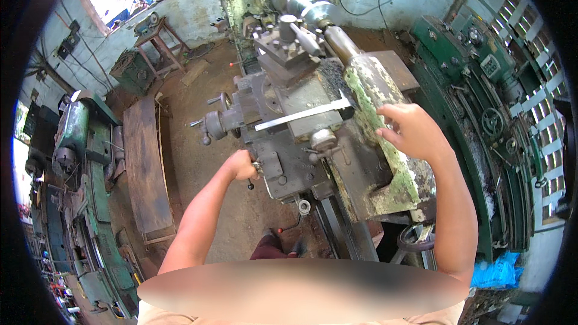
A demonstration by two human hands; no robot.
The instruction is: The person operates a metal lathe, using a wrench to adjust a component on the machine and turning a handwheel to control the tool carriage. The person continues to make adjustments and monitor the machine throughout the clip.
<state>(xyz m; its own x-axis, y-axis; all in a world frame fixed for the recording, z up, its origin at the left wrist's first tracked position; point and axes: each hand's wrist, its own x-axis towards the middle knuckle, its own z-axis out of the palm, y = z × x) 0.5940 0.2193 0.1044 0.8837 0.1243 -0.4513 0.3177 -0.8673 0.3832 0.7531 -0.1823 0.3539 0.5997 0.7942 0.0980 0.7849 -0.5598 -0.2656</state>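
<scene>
In front of me stands a worn lathe, its tailstock (pixel 367 93) coated in chipped green paint. My left hand (pixel 242 165) is closed round a handle at the left side of the carriage (pixel 286 168); the fingers hide most of that handle. Over the tailstock's right side, my right hand (pixel 415 129) is raised with bent fingers, thumb and forefinger apart, nothing visible between them. A steel vernier caliper (pixel 301 114) lies across the cross slide. Beyond it are the tool post (pixel 286 45) and the chuck (pixel 304 3), with a round metal piece (pixel 341 42) between chuck and tailstock.
A handwheel (pixel 415 238) sits by my right forearm. Small crank handles (pixel 214 123) stick out left of the slide. Green machines stand at the left (pixel 90 204) and right (pixel 475 102). A wooden board (pixel 147 168) lies left of the lathe, and a blue plastic bag (pixel 497 272) at lower right.
</scene>
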